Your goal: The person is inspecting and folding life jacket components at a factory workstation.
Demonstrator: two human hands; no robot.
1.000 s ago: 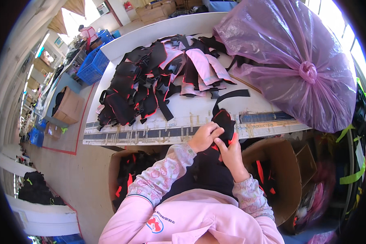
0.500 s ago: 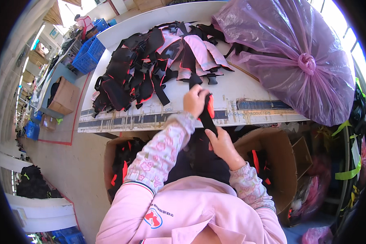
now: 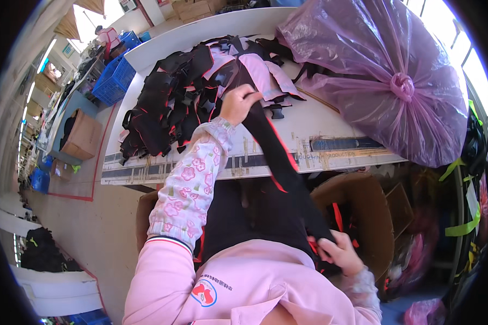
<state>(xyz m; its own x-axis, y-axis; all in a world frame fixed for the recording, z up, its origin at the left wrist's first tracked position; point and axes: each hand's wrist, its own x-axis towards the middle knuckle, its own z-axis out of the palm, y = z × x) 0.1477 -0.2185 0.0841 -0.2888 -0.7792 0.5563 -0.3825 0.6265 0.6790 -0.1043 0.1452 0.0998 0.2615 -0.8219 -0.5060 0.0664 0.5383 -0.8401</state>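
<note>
A long black fabric belt with red edging (image 3: 271,142) is stretched slantwise between my hands, crossing the table's near edge. My left hand (image 3: 237,105) pinches its upper end, in front of the pile. Low on the right, beside my body, my right hand (image 3: 341,254) is closed round the lower end. A heap of similar black belts with red edges (image 3: 160,89) lies at the back left of the white table (image 3: 341,122), with black plastic buckles among them. Several pale pink fabric faces (image 3: 257,73) show at the heap's right side.
A large knotted purple plastic bag (image 3: 374,108) covers the table's right side. Below the table, an open cardboard box (image 3: 366,203) on the right holds black and red pieces. To the left are a blue crate (image 3: 114,78), another cardboard box (image 3: 81,135) and a person (image 3: 108,38) farther off.
My hands have moved apart: the left up and leftward, the right down and rightward toward my body. The belt, bunched before, is now drawn out long between them.
</note>
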